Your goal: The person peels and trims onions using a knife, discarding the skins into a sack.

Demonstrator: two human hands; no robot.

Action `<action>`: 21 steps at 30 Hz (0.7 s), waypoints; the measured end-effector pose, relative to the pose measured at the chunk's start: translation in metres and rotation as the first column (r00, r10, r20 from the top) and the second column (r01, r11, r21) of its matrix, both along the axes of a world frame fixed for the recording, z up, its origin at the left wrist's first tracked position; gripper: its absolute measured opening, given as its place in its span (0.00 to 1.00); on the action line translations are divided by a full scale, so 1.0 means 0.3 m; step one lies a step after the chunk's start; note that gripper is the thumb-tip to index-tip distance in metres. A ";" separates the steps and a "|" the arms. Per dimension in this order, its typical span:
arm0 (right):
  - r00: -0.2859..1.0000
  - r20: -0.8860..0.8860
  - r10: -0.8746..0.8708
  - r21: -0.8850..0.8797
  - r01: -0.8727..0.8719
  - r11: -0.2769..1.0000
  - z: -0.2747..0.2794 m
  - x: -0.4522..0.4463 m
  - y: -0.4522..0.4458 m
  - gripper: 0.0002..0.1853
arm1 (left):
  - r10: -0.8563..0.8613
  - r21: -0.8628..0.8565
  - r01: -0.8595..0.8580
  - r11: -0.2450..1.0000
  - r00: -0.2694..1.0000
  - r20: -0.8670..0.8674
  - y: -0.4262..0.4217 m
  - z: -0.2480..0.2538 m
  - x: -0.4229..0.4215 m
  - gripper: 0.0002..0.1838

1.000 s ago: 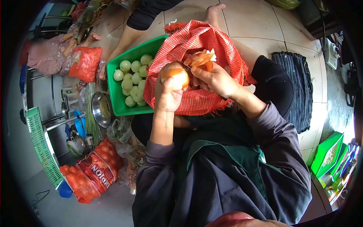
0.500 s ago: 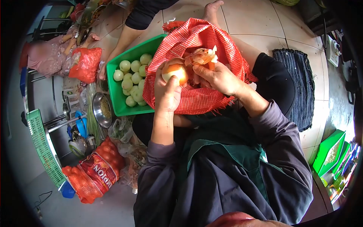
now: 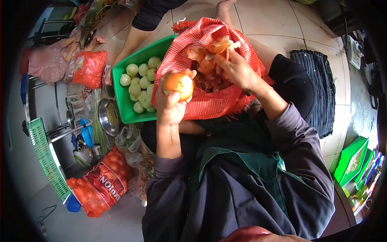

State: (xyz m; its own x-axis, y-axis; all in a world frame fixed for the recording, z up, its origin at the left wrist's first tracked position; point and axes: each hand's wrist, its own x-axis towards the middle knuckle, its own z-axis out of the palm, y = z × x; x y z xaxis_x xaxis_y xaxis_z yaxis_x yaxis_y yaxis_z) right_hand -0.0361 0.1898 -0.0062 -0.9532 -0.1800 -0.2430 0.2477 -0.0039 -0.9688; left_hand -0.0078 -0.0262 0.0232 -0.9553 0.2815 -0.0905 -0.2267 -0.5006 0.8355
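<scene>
My left hand (image 3: 168, 103) is closed around a partly peeled onion (image 3: 179, 85), with orange-brown skin on top and a pale patch showing. Loose papery onion skin (image 3: 221, 45) hangs at the fingertips of my right hand (image 3: 238, 71), which is pinched closed over the open red-and-white woven sack (image 3: 219, 107). Whether those fingers also hold a tool is hidden. More skins (image 3: 211, 82) lie inside the sack, which rests between my legs. Left of it, a green tub (image 3: 131, 117) holds several peeled, whitish onions (image 3: 143, 82), partly covered by the sack's edge.
A red mesh bag of onions (image 3: 107, 181) lies at lower left, near a metal bowl (image 3: 108, 117) and clear plastic bags (image 3: 129, 137). Another person's leg (image 3: 129, 46) reaches in beyond the tub. A dark woven mat (image 3: 312, 92) is on the tiles at right.
My right hand has moved away from the onion, up and right, carrying skin over the sack. My left hand has shifted slightly left and down with the onion.
</scene>
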 end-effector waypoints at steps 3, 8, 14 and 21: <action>0.988 0.028 0.153 -0.043 -0.152 0.987 0.034 0.004 0.037 0.15 | 0.002 -0.041 -0.003 0.999 0.999 -0.035 -0.059 -0.010 -0.009 0.33; 0.963 0.068 0.262 0.033 -0.265 0.964 0.047 0.024 0.031 0.16 | 0.025 -0.060 -0.023 0.998 0.999 0.031 -0.053 -0.014 -0.012 0.31; 0.938 0.095 0.334 0.038 -0.339 0.940 0.098 0.021 0.062 0.18 | 0.061 -0.075 -0.051 0.996 0.988 0.141 -0.058 -0.051 -0.013 0.28; 0.936 -0.137 0.323 0.141 -0.304 0.942 0.079 0.045 0.044 0.18 | -0.013 -0.199 0.025 0.980 0.998 0.066 -0.047 -0.052 -0.008 0.34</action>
State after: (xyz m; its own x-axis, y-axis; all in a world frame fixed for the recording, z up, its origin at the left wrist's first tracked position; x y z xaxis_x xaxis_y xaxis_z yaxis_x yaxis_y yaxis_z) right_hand -0.0226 0.2030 0.0176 -0.8802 -0.4556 -0.1329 0.0639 0.1637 -0.9844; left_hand -0.0102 -0.0404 0.0075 -0.9403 0.2696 -0.2076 -0.2908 -0.3202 0.9016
